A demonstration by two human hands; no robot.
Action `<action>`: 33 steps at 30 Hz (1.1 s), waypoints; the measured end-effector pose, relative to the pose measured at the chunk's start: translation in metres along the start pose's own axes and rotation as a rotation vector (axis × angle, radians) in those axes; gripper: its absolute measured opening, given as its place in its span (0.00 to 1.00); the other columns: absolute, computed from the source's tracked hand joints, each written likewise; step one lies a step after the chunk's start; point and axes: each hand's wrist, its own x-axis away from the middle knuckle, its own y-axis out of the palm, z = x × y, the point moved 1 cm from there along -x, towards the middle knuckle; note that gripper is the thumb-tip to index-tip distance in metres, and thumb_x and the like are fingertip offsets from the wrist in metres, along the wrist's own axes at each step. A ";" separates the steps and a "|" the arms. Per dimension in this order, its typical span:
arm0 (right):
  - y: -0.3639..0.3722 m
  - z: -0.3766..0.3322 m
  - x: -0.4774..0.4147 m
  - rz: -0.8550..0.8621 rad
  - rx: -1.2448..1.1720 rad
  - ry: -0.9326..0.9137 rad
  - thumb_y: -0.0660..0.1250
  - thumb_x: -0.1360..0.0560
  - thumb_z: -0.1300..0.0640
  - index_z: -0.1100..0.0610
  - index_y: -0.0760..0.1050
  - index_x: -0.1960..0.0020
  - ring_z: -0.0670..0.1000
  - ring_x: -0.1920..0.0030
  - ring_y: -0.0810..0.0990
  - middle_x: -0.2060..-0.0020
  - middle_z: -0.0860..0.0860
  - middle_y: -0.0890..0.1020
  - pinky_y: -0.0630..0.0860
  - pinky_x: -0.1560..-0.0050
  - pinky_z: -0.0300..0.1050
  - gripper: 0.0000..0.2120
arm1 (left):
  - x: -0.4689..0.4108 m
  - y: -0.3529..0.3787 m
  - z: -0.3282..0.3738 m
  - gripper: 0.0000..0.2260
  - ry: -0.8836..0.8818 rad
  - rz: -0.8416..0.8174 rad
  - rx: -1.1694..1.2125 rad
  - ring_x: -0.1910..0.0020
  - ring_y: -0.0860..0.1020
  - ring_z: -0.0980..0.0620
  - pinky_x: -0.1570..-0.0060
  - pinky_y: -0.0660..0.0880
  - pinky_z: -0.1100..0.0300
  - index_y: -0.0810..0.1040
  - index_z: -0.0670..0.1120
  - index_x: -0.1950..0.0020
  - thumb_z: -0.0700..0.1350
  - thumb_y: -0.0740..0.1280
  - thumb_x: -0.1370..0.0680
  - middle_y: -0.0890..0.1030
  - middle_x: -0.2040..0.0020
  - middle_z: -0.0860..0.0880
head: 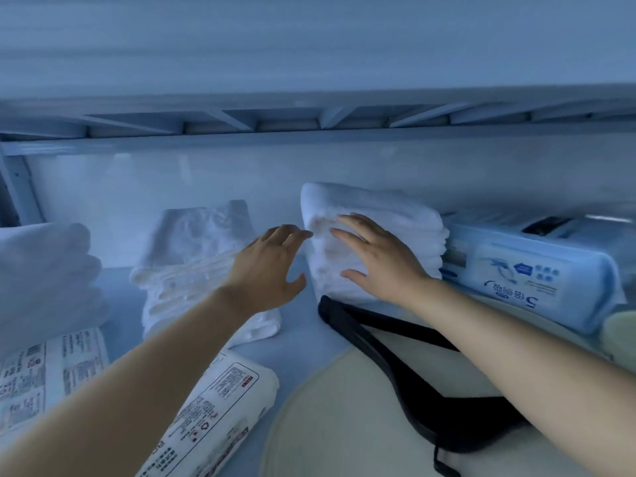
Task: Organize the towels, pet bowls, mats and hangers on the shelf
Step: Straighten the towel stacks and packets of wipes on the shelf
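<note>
Dim, bluish cast — soft motion blur throughout, wide-angle bending at edges

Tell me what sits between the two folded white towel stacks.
Only the left hand, above bare shelf, between the left stack and right stack; head view.

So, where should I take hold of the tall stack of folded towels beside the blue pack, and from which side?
Probably at its left and front faces, coming from the front left. The towel stack stands against the blue pack on its right, so there is no room to reach in there, while the gap on its left is open.
</note>
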 end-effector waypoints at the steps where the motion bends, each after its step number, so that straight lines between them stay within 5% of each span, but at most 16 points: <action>1: -0.004 0.009 0.004 -0.003 0.007 0.014 0.69 0.26 0.51 0.54 0.61 0.27 0.50 0.25 0.54 0.25 0.49 0.57 0.68 0.35 0.48 0.31 | -0.006 0.002 0.008 0.28 0.000 -0.006 0.016 0.32 0.66 0.51 0.48 0.71 0.56 0.63 0.53 0.29 0.52 0.65 0.28 0.66 0.31 0.53; 9: -0.030 0.085 0.035 -0.005 0.073 0.081 0.69 0.27 0.53 0.55 0.61 0.27 0.51 0.26 0.55 0.26 0.52 0.58 0.64 0.33 0.49 0.32 | -0.056 0.024 0.078 0.27 0.054 0.043 0.023 0.32 0.65 0.51 0.62 0.70 0.60 0.63 0.52 0.29 0.49 0.66 0.27 0.64 0.29 0.53; 23: -0.011 0.160 0.049 -0.071 -0.059 0.089 0.70 0.28 0.54 0.52 0.54 0.25 0.49 0.28 0.57 0.25 0.47 0.55 0.69 0.38 0.46 0.38 | -0.091 0.064 0.129 0.40 -0.085 -0.020 -0.080 0.25 0.50 0.50 0.44 0.72 0.57 0.50 0.57 0.24 0.48 0.71 0.28 0.51 0.23 0.51; 27: -0.001 0.169 0.041 -0.097 -0.096 0.087 0.71 0.29 0.55 0.51 0.52 0.24 0.50 0.27 0.57 0.25 0.47 0.53 0.69 0.36 0.47 0.40 | -0.089 0.073 0.133 0.46 -0.129 -0.067 -0.079 0.27 0.51 0.49 0.52 0.75 0.59 0.45 0.55 0.24 0.41 0.73 0.31 0.54 0.26 0.51; 33: 0.013 0.170 0.033 -0.034 -0.130 0.058 0.72 0.30 0.57 0.52 0.59 0.27 0.55 0.31 0.63 0.28 0.51 0.60 0.70 0.37 0.52 0.36 | -0.094 0.086 0.123 0.45 -0.125 -0.057 -0.173 0.28 0.52 0.49 0.61 0.72 0.67 0.45 0.55 0.24 0.28 0.63 0.31 0.53 0.27 0.52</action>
